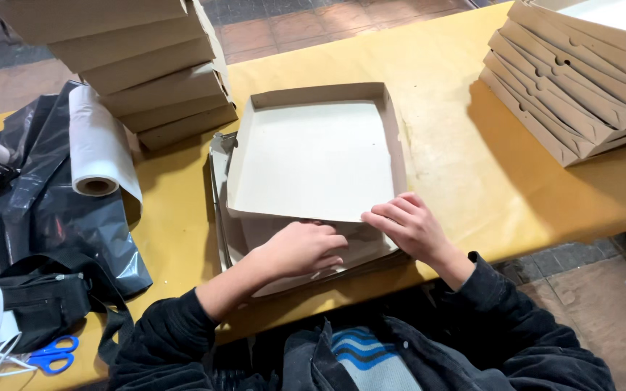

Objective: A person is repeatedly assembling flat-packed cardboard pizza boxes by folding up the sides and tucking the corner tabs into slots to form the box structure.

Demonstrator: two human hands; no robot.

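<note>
- The table (465, 166), under yellow-brown paper, carries everything.
- A half-folded cardboard box (313, 156) with three raised walls lies at the table's middle, on a pile of flat cardboard blanks (230, 232); its near flap still lies flat.
- A stack of folded boxes (146, 69) stands left of and beyond the half-folded box; a second stack (574, 80) stands to its right, well apart.
- A black plastic bag (52, 217) lies far left of the box, a roll of clear bags (96, 145) on it.
- The left hand (302, 247), fingers curled, presses on the blanks just below the box's near flap.
- The right hand (407, 224), fingers bent, rests on the flap's near right corner; I cannot tell whether it pinches it.
- Blue-handled scissors (52, 355) lie near the table's front left edge.
</note>
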